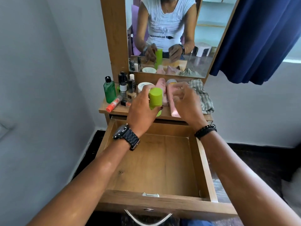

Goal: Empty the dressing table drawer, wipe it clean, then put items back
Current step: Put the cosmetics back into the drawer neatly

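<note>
The wooden drawer (205, 162) is pulled out towards me and nothing lies inside it. My left hand (141, 110) is wrapped around a lime green bottle (155, 99), held upright over the dressing table's front edge. My right hand (187, 101) hovers beside it with fingers apart and curled, above a pink tube (173, 110) lying on the tabletop. A checked cloth (202, 95) is bunched at the right of the top.
On the tabletop (118, 109) stand a dark green bottle (109, 92), several small dark bottles (124, 84), a white jar (143, 86) and an orange tube (113, 104). A mirror (203, 46) rises behind. A blue curtain (260, 38) hangs right; a wall lies left.
</note>
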### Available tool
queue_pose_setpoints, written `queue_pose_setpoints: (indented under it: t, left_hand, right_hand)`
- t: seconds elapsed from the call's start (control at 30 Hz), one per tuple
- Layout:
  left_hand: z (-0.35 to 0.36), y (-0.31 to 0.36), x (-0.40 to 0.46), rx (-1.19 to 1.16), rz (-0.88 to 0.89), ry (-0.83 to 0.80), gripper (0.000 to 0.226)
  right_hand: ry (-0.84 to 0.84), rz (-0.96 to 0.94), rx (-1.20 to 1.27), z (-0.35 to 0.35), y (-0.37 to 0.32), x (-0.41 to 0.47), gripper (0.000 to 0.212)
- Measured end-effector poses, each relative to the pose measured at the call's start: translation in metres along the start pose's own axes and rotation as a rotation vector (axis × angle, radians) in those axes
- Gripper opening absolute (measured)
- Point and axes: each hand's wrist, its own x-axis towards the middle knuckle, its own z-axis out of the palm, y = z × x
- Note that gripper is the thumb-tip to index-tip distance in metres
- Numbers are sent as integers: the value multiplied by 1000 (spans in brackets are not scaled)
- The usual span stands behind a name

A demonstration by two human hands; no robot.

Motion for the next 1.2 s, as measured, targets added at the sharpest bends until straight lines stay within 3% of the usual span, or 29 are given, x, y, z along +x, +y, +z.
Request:
queue_pose_setpoints:
  t: [0.13,0.37,0.5,0.77,0.9,1.07,1.2]
  left_hand:
    - [-21,8,-19,-39,1,-34,60]
    - [-14,-5,-59,-44,-57,-126,61]
    - [-10,-15,-67,-40,-79,-152,61]
    - [-6,-15,-73,-4,11,-200,59]
    - [-5,-16,-75,1,-4,-210,60]
    - [-6,-17,-77,41,-25,-212,62]
    - [-6,-18,-77,36,-57,-230,63]
  right_hand:
    - [5,88,-150,-7,18,16,30]
    - [-83,100,-439,16,23,16,57]
    - [-78,132,-489,18,16,16,55]
    - [49,191,-386,-3,4,5,30]
    - [120,183,-218,-23,9,-9,13]
    - [306,215,33,-55,26,-34,22]
    - [355,234,255,-82,32,-59,26]
